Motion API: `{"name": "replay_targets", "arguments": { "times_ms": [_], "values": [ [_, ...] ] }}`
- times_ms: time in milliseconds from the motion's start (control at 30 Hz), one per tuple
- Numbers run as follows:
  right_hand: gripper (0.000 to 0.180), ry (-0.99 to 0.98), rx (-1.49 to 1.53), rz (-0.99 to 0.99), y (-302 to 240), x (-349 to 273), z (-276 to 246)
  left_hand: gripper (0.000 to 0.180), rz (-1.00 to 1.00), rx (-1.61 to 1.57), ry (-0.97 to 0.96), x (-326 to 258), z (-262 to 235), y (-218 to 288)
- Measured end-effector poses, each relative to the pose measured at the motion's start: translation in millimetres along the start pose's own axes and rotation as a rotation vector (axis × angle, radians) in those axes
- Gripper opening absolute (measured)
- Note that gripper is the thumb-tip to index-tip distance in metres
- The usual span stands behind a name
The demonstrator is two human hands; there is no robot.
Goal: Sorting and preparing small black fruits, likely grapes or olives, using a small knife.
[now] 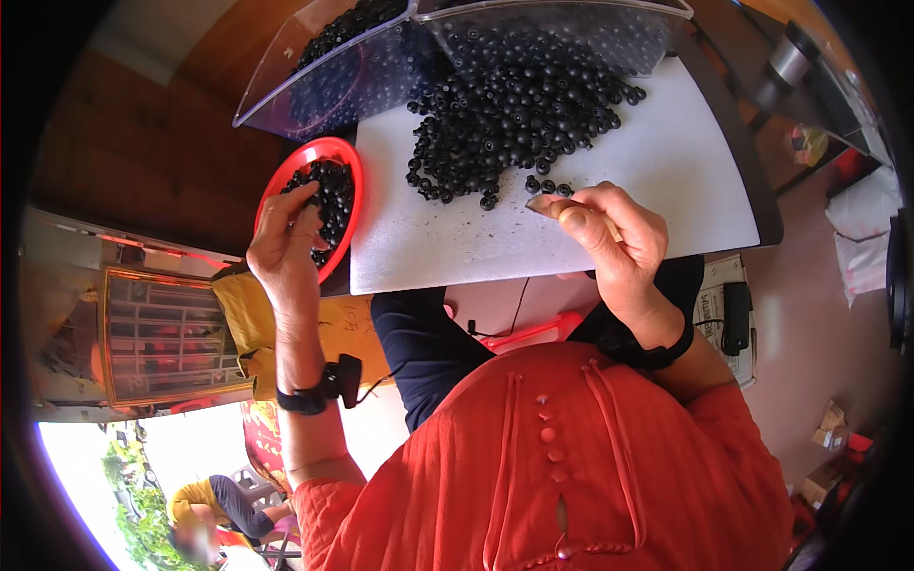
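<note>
Small round black parts (514, 119), like hollow beads with holes, lie heaped on a white board (409, 247). My right hand (624, 233) is closed in a pinch on a small flat blade (542, 203), whose tip sits by a few parts at the near edge of the heap. A handle is hidden by my fingers. My left hand (284, 238) is over the red bowl (356, 205), fingers bent together; what they hold, if anything, cannot be made out. More black parts (335, 195) fill that bowl.
Behind the heap stand clear plastic bins (324, 81) with more black parts. Dark crumbs (519, 224) dot the board. Yellow cardboard (333, 333) is under the left side. A black device (735, 319) lies at the right. Another person (228, 504) sits far off at lower left.
</note>
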State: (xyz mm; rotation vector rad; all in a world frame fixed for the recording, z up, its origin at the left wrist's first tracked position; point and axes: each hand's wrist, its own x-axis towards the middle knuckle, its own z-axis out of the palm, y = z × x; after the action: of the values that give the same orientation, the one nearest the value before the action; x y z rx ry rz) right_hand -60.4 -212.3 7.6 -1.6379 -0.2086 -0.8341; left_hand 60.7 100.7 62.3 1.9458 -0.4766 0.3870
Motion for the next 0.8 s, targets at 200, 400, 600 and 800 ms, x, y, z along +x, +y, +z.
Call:
{"name": "replay_targets", "arguments": {
  "times_ms": [200,400,600,800],
  "values": [
    [0.016,0.048,0.039,-0.133,14,-3,-1,0.021,0.190,0.419,-0.087,0,26,-1],
    [0.014,0.031,0.007,-0.177,13,-2,-1,0.014,0.414,0.330,-0.269,-23,111,25],
    [0.013,-0.026,-0.028,-0.207,11,-1,-6,0.016,0.491,0.419,-0.321,-19,125,22],
    [0.016,-0.048,-0.061,-0.234,9,1,-7,0.024,0.399,0.222,-0.416,-26,101,33]
  ]
}}
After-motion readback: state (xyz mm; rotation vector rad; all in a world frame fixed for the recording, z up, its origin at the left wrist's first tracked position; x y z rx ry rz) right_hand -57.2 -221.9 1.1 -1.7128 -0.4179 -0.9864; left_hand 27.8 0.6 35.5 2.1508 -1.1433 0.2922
